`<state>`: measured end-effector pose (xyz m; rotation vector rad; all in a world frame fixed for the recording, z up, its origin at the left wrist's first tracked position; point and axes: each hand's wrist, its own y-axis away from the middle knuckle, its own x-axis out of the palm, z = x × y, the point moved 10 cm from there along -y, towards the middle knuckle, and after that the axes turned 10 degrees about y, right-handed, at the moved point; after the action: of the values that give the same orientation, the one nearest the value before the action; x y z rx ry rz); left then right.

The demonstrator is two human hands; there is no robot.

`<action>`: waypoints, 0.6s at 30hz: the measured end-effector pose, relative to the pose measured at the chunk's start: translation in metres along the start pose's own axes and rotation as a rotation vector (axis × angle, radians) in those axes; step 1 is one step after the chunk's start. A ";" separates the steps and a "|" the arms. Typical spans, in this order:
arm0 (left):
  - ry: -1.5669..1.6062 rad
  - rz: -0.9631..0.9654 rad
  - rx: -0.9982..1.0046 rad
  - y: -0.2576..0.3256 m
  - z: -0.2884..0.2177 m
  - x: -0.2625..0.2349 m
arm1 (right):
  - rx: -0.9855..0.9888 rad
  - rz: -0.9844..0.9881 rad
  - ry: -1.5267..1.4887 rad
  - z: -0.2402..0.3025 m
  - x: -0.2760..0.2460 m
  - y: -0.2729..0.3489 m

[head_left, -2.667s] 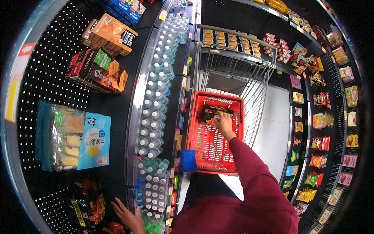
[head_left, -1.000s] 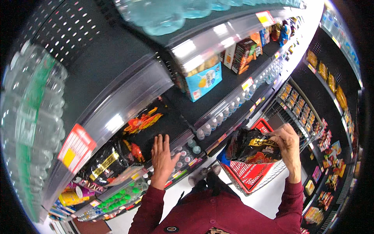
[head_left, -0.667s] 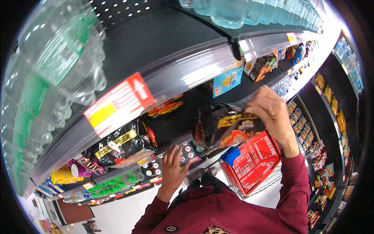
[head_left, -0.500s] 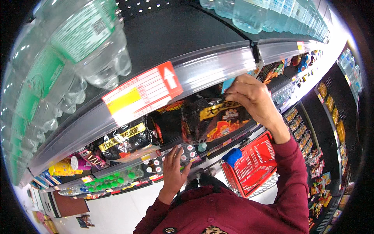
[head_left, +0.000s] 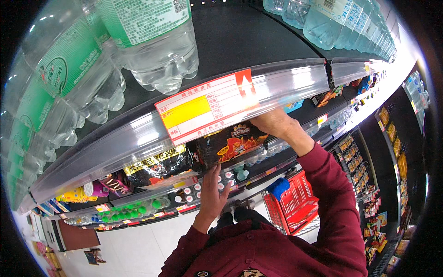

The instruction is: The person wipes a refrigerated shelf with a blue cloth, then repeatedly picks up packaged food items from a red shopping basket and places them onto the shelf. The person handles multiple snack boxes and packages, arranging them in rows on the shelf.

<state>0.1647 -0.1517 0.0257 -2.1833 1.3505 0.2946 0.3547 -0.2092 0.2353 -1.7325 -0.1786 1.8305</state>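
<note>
Right hand (head_left: 277, 125) had moved up from the red basket (head_left: 295, 203) to the shelf; 2.7 s ago it was down in the basket, 1 s ago it carried the dark snack bag mid-air. Bag (head_left: 230, 145) now sat in under the shelf rail (head_left: 295, 83), next to other dark bags (head_left: 157, 168) on the same shelf. Judgement: the bag was being placed into its row, nearly seated, not yet let go.

Right arm: maroon sleeve (head_left: 332, 184) reaching up and forward, wrist bent, hand at the bag's upper right edge. Fingers were mostly hidden behind the rail and the price tag (head_left: 207, 106), so grip can't be confirmed; they looked wrapped on the bag's top corner, bag hanging just below and left of them.

Left hand (head_left: 213, 194) had stayed low on the lower shelf edge, about where it was 0.5 s ago. Palm flat, fingers (head_left: 216, 173) spread and extended upward, holding nothing, tips touching the shelf lip just below the bag. Small capped bottles (head_left: 184, 194) sat just left of the fingers.

Large water bottles (head_left: 138, 41) filled the shelf above the rail, well above both hands. Basket sat below and right of the left hand, well apart from the bag.
</note>
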 end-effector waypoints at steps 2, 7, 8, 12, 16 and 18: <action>0.030 0.007 -0.013 -0.002 0.004 0.003 | 0.026 0.080 0.052 -0.001 0.010 -0.002; 0.077 0.032 -0.099 -0.004 0.017 0.013 | 0.042 0.023 0.053 -0.005 0.016 0.002; 0.082 0.029 -0.106 -0.003 0.020 0.014 | 0.035 0.009 0.055 -0.002 0.015 0.001; 0.084 0.026 -0.128 -0.005 0.026 0.010 | 0.098 -0.079 -0.039 -0.008 0.002 0.014; 0.095 0.011 -0.172 -0.008 0.024 -0.005 | 0.375 -0.342 -0.190 -0.041 -0.018 0.067; 0.091 -0.042 -0.177 -0.005 0.025 -0.014 | 0.528 -0.405 -0.342 -0.061 0.008 0.111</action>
<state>0.1651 -0.1251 0.0131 -2.3937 1.3714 0.3133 0.3758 -0.3135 0.1658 -0.9403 -0.1506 1.6613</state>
